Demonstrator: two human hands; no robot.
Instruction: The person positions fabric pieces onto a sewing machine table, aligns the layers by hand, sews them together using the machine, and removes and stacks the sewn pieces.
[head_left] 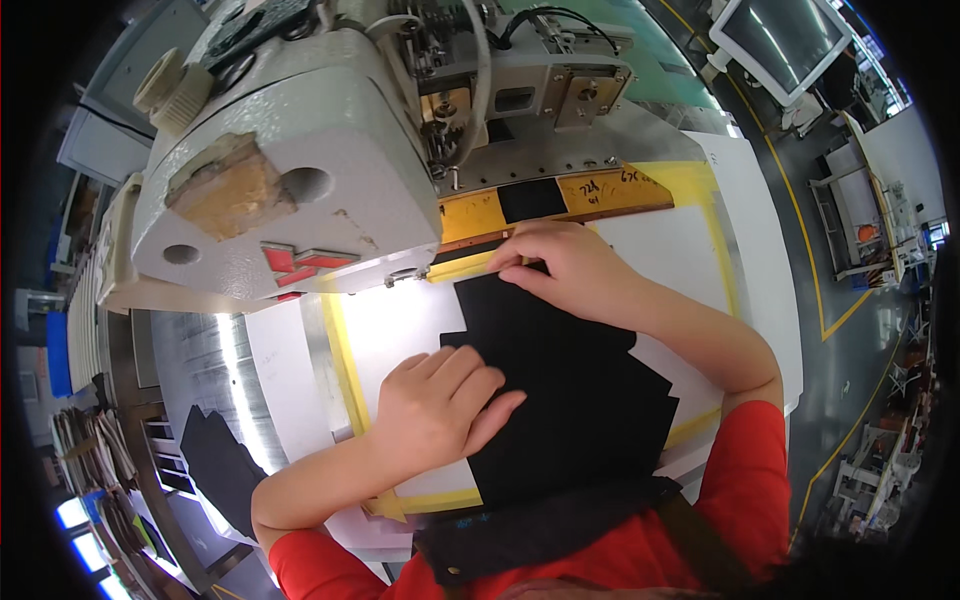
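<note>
A large flat black piece (560, 400), which looks like fabric or thin sheet, lies on a white board edged with yellow tape. My right hand (570, 262) is at its far edge, thumb and fingers pinched together there, beside the end of a narrow yellow strip (460, 266). What lies under those fingertips is partly hidden. Over the left edge of the black piece is my left hand (440, 405), its fingers loosely curled and the thumb standing apart, with nothing visible in it. A white industrial sewing machine head (290, 190) rises just beyond, its needle area to the left of my right hand.
A yellow wooden bar (610, 190) with a black patch runs along the machine's metal plate. Another black piece (215, 470) lies at the left on a metal surface. A monitor (782, 45) stands at the far right. Shelving (850, 200) is beyond a yellow-lined floor.
</note>
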